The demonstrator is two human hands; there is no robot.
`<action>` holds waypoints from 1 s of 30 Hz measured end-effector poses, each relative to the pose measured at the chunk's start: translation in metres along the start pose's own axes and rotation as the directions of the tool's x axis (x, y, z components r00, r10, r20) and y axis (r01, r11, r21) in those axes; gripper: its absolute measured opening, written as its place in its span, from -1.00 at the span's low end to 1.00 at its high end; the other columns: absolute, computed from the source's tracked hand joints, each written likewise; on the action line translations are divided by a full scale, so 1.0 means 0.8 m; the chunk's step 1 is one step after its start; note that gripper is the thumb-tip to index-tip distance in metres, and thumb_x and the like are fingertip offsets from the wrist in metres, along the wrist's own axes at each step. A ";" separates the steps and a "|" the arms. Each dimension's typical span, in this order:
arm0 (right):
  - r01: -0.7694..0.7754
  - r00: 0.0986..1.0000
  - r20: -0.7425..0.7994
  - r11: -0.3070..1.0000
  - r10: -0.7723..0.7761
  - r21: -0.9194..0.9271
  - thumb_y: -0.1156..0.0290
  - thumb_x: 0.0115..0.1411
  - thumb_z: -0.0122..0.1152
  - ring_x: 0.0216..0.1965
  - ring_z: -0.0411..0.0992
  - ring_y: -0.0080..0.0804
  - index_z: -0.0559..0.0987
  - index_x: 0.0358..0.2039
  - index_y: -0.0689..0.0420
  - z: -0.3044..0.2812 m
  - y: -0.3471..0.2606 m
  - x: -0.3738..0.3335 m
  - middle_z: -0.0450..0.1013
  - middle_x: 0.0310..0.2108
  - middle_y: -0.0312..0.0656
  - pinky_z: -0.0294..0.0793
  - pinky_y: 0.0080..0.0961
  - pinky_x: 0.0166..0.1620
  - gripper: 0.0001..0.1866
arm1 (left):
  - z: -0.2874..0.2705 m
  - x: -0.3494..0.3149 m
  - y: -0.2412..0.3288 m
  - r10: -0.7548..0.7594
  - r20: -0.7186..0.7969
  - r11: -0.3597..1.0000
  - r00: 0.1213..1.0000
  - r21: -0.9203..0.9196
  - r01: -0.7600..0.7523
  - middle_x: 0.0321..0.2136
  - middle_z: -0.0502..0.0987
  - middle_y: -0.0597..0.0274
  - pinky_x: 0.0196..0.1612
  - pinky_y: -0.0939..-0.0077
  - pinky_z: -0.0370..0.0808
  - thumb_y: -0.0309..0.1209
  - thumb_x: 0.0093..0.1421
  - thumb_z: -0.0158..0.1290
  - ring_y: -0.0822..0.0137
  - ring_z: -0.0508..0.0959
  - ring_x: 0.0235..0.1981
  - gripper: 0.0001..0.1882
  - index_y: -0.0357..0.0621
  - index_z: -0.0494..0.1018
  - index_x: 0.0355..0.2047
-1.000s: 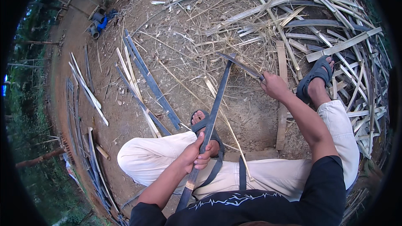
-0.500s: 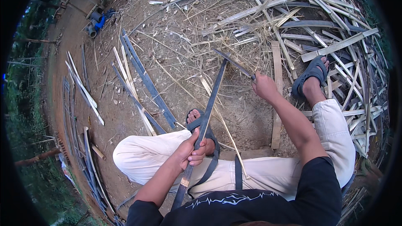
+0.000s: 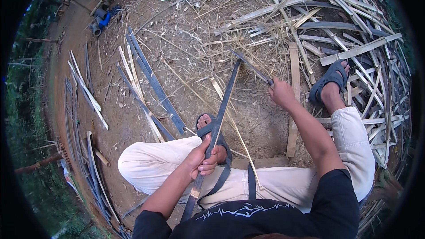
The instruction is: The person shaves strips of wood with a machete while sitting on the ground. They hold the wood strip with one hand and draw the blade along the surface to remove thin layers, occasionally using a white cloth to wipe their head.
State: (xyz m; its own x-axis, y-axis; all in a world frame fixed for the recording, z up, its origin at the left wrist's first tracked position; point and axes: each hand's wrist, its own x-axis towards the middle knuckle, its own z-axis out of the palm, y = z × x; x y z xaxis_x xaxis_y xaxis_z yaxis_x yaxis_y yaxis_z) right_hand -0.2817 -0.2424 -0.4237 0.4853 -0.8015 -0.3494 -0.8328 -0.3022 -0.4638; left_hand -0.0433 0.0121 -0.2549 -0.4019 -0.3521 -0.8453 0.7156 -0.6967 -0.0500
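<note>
A long dark bamboo strip [image 3: 224,102] slants up from beside my waist, over my sandalled left foot, to the ground ahead. Around its lower half my left hand [image 3: 203,158] is wrapped, thumb lying along the strip. My right hand [image 3: 281,92] grips a knife [image 3: 253,68] by its handle, which the fist mostly hides. The long narrow blade points up and left, beside the strip's far end; whether the two touch I cannot tell. A thin pale bamboo sliver [image 3: 239,135] runs under the held strip and across to my trousers.
Split bamboo strips [image 3: 354,53] lie heaped at the right around my right foot. A flat board [image 3: 293,106] lies between my legs. More dark strips [image 3: 155,84] rest at the left, with a blue object [image 3: 104,19] farther off. Shavings litter the ground ahead.
My right hand and the knife have shifted slightly right and down, so the blade sits a little farther from the strip's end. The left hand keeps its hold.
</note>
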 end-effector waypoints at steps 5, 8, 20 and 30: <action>0.057 0.998 -0.025 0.998 -0.057 0.010 0.31 0.18 0.19 -0.33 0.54 0.19 0.44 -0.24 0.23 0.006 -0.007 0.005 0.54 -0.43 0.17 0.52 0.05 -0.22 -0.73 | -0.001 0.001 0.002 0.024 0.042 0.999 0.999 0.038 -0.026 -0.83 0.11 0.45 -0.91 0.59 0.09 0.22 0.40 -0.39 0.54 0.07 -0.95 -0.41 -0.02 0.25 -0.45; 0.024 0.999 -0.033 1.000 -0.024 -0.015 0.32 0.17 0.20 -0.33 0.53 0.22 0.43 -0.24 0.24 0.003 0.004 0.005 0.52 -0.45 0.20 0.51 0.05 -0.23 -0.73 | 0.005 0.000 0.003 0.010 -0.005 1.000 1.000 0.016 -0.010 -0.83 0.11 0.44 -0.91 0.59 0.09 0.18 0.42 -0.40 0.55 0.07 -0.94 -0.42 -0.03 0.25 -0.44; 0.480 0.877 0.069 0.872 -0.475 -0.100 0.36 0.12 0.18 -0.43 0.54 0.11 0.40 -0.28 0.19 -0.022 -0.039 -0.052 0.51 -0.41 0.06 0.56 -0.07 -0.31 -0.77 | 0.009 0.018 -0.025 0.269 -0.404 0.849 0.874 0.528 -0.018 -0.76 0.19 0.38 -0.83 0.55 0.10 0.24 0.40 -0.41 0.51 0.13 -0.88 -0.30 -0.16 0.37 -0.40; 0.231 0.972 0.114 0.934 -0.207 -0.274 0.30 0.15 0.18 -0.36 0.57 0.05 0.42 -0.23 0.19 -0.071 0.014 0.049 0.54 -0.40 0.06 0.56 -0.05 -0.31 -0.73 | -0.005 0.037 -0.037 0.536 -0.310 0.592 0.786 0.801 -0.088 -0.71 0.31 0.26 -0.74 0.42 0.20 0.15 0.43 -0.42 0.36 0.25 -0.78 -0.32 -0.17 0.30 -0.53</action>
State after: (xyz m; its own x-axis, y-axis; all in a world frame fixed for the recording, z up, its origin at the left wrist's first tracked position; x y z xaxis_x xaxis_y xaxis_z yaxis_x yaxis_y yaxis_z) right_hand -0.2870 -0.3067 -0.3964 0.6741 -0.6577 -0.3362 -0.7385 -0.6084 -0.2906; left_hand -0.0735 0.0248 -0.2804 0.2444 -0.4564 -0.8555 0.0009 -0.8822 0.4709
